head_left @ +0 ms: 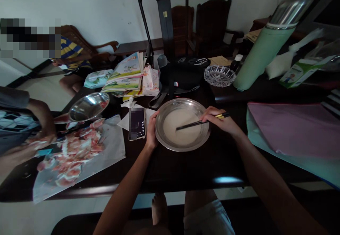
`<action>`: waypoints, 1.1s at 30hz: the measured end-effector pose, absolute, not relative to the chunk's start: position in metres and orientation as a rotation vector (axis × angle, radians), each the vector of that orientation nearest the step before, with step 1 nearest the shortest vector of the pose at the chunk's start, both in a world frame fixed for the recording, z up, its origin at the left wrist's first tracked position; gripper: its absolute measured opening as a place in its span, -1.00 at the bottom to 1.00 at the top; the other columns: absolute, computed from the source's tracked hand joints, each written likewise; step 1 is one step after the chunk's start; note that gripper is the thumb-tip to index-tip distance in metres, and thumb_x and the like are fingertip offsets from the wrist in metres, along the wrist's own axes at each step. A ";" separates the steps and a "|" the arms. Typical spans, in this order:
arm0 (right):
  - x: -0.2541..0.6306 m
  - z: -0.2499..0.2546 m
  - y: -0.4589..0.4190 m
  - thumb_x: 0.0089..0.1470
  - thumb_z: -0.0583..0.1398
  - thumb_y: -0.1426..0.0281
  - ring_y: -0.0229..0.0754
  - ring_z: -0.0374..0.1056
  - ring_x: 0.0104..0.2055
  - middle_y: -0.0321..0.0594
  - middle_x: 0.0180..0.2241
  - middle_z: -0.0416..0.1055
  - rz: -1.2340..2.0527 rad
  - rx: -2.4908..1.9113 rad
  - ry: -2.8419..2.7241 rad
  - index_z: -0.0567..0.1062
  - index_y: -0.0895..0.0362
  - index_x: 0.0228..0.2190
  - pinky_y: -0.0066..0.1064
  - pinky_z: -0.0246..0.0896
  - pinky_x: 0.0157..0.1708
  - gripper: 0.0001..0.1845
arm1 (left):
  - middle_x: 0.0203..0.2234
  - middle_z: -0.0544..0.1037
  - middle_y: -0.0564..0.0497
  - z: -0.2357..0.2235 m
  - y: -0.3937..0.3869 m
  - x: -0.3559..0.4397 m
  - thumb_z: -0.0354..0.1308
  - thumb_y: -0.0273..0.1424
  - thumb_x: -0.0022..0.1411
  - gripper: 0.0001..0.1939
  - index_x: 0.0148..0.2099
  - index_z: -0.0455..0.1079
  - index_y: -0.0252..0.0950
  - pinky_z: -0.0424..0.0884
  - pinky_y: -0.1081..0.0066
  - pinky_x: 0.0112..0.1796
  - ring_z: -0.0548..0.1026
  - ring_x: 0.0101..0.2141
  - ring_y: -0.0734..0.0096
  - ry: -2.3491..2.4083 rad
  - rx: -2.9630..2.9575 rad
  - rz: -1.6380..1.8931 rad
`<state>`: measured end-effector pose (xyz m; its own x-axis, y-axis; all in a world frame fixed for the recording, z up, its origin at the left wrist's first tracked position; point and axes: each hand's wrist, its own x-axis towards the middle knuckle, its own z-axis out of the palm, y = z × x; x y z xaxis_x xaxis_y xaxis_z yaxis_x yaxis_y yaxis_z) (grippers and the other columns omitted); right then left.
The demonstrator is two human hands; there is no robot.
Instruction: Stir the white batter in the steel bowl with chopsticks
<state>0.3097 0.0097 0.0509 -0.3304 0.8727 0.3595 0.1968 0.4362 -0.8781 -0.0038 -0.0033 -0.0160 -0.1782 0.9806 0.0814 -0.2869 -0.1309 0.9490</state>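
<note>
A wide metal bowl [183, 147] stands on the dark table in front of me, with a pale, milky batter [183, 118] in it. My left hand [152, 130] grips the bowl's left rim, fingers closed around its side. In my right hand [215, 116], over the right rim, is a pair of dark chopsticks [192, 124] with gold bands near the top. Their tips dip into the batter near the bowl's middle. Left of the bowl, close to my left hand, a phone [137, 123] lies on white paper.
Pinkish-white peelings [77, 150] cover a plastic sheet [111, 146] at the left, by a co-worker's hands [39, 144] and another metal bowl [89, 107]. Behind are books [123, 75], a black bag [183, 75], a glass ashtray [220, 76] and a green thermos [265, 54]. Another person sits far left.
</note>
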 end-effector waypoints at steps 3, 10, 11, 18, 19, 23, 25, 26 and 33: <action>0.313 0.050 0.012 0.19 0.26 -0.01 -0.05 0.50 -0.26 -0.19 -0.40 0.61 0.822 -0.983 -1.685 0.65 0.00 -0.49 -0.19 0.34 -0.17 -0.58 | 0.11 0.57 -0.07 -0.016 -0.003 -0.003 0.27 0.09 0.19 -0.43 0.09 0.50 -0.16 0.42 0.13 0.15 0.51 0.12 0.07 1.034 0.960 1.533; 0.314 0.052 0.009 0.20 0.25 0.00 -0.10 0.48 -0.35 -0.22 -0.47 0.56 0.927 -0.936 -1.630 0.61 0.02 -0.58 -0.22 0.35 -0.24 -0.53 | 0.15 0.54 -0.05 -0.013 -0.005 -0.002 0.26 0.11 0.19 -0.42 0.09 0.49 -0.15 0.39 0.13 0.18 0.48 0.16 0.07 1.036 0.972 1.511; 0.311 0.052 0.009 0.19 0.26 0.01 -0.08 0.49 -0.30 -0.21 -0.42 0.60 0.939 -0.923 -1.735 0.64 0.00 -0.52 -0.21 0.36 -0.22 -0.58 | 0.14 0.54 -0.05 -0.013 -0.004 -0.002 0.27 0.11 0.18 -0.42 0.09 0.49 -0.15 0.39 0.14 0.18 0.48 0.15 0.07 1.033 0.969 1.514; 0.318 0.052 0.013 0.19 0.23 -0.07 -0.10 0.47 -0.38 -0.22 -0.53 0.54 0.778 -1.023 -1.501 0.56 0.02 -0.62 -0.18 0.35 -0.18 -0.46 | 0.10 0.56 -0.06 -0.014 -0.004 -0.002 0.27 0.12 0.16 -0.41 0.09 0.50 -0.15 0.41 0.14 0.14 0.50 0.11 0.08 1.053 0.969 1.517; 0.319 0.052 0.013 0.19 0.22 -0.08 -0.11 0.46 -0.40 -0.23 -0.55 0.51 0.814 -1.013 -1.486 0.55 0.03 -0.64 -0.19 0.36 -0.20 -0.44 | 0.11 0.56 -0.05 -0.014 -0.004 -0.003 0.26 0.12 0.17 -0.41 0.09 0.49 -0.15 0.41 0.14 0.14 0.50 0.11 0.08 1.059 0.971 1.511; 0.312 0.052 0.011 0.18 0.25 -0.05 -0.08 0.50 -0.33 -0.20 -0.43 0.58 0.934 -0.949 -1.702 0.63 0.01 -0.53 -0.21 0.38 -0.24 -0.53 | 0.13 0.54 -0.05 -0.015 -0.003 -0.003 0.26 0.12 0.18 -0.41 0.09 0.48 -0.15 0.39 0.14 0.16 0.49 0.13 0.07 1.061 0.987 1.508; 0.310 0.052 0.011 0.15 0.27 -0.06 -0.05 0.51 -0.26 -0.20 -0.38 0.62 0.854 -0.972 -1.740 0.65 -0.01 -0.50 -0.18 0.38 -0.19 -0.57 | 0.11 0.56 -0.05 -0.016 -0.003 -0.003 0.26 0.11 0.18 -0.42 0.09 0.48 -0.15 0.40 0.13 0.15 0.50 0.12 0.07 1.053 0.977 1.515; 0.311 0.052 0.012 0.15 0.26 -0.07 -0.04 0.50 -0.25 -0.20 -0.39 0.62 0.812 -0.995 -1.714 0.64 -0.02 -0.51 -0.16 0.38 -0.17 -0.55 | 0.10 0.56 -0.05 -0.016 -0.003 -0.003 0.25 0.10 0.19 -0.43 0.09 0.48 -0.15 0.41 0.13 0.15 0.50 0.11 0.07 1.046 0.976 1.516; 0.316 0.052 0.011 0.20 0.22 -0.05 -0.07 0.48 -0.37 -0.20 -0.50 0.54 0.909 -0.966 -1.622 0.59 0.00 -0.59 -0.17 0.38 -0.24 -0.49 | 0.13 0.55 -0.06 -0.014 -0.004 -0.003 0.27 0.09 0.18 -0.43 0.09 0.50 -0.15 0.39 0.13 0.16 0.49 0.14 0.06 1.053 0.979 1.520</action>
